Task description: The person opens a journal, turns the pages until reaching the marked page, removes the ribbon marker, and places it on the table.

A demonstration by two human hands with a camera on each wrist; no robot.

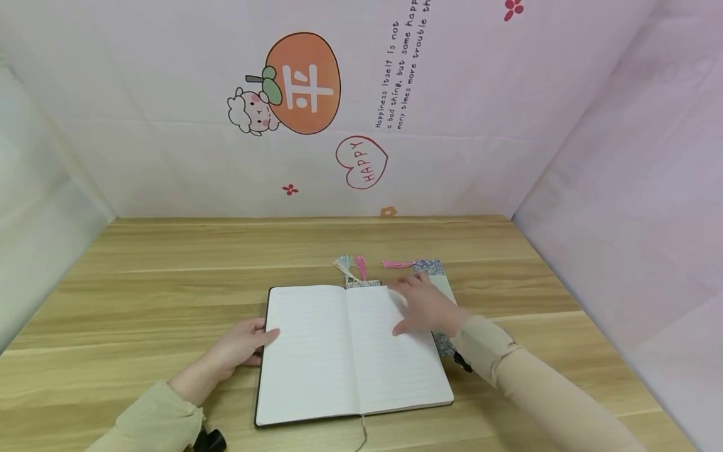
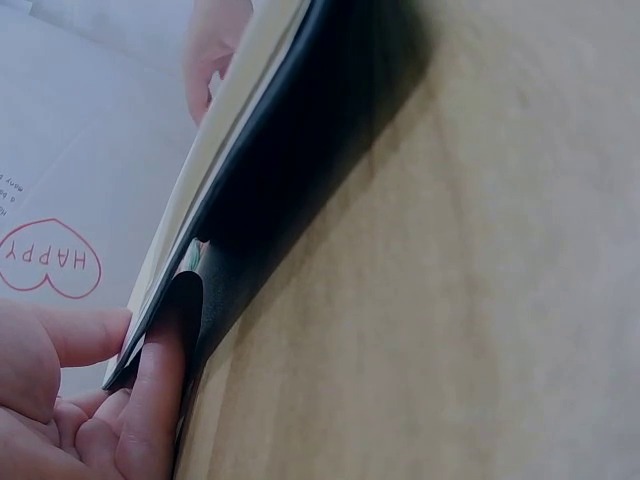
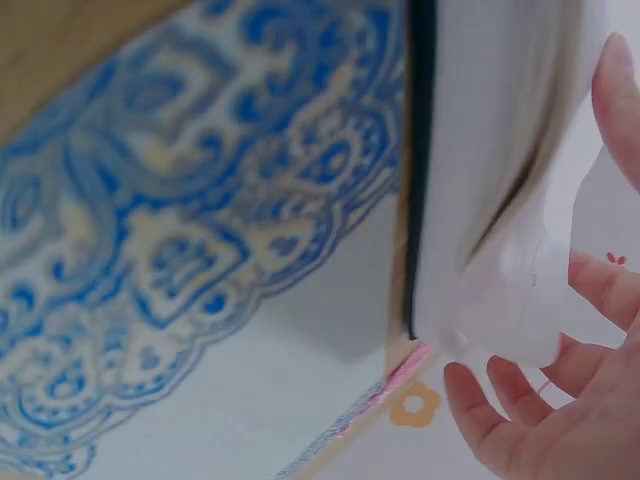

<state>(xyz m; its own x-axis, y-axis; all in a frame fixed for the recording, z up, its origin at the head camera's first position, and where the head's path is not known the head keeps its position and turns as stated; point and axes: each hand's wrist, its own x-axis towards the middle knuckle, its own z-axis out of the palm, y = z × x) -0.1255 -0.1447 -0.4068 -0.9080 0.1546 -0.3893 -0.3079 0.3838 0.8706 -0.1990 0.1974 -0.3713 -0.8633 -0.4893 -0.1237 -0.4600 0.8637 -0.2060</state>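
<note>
Creasing Risk at 2 O'Clock

Open on the tabletop (image 1: 141, 282): notebook (image 1: 310, 358), clock centre. At 6, ribbon (image 1: 364, 430). At 9, left hand (image 1: 240, 345), pinching the left edge. At 2, right hand (image 1: 423, 304), fingers spread beside the right page (image 1: 395, 376), contact unclear; possible creasing from pulling one corner. At 12, tasselled bookmarks (image 1: 364, 284), liable to slide with any jolt.

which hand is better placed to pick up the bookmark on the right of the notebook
Right, I'd say: the right hand is nearer the bookmark, partly covering it in the head view, while the left hand grips the opposite edge of the notebook.
</note>
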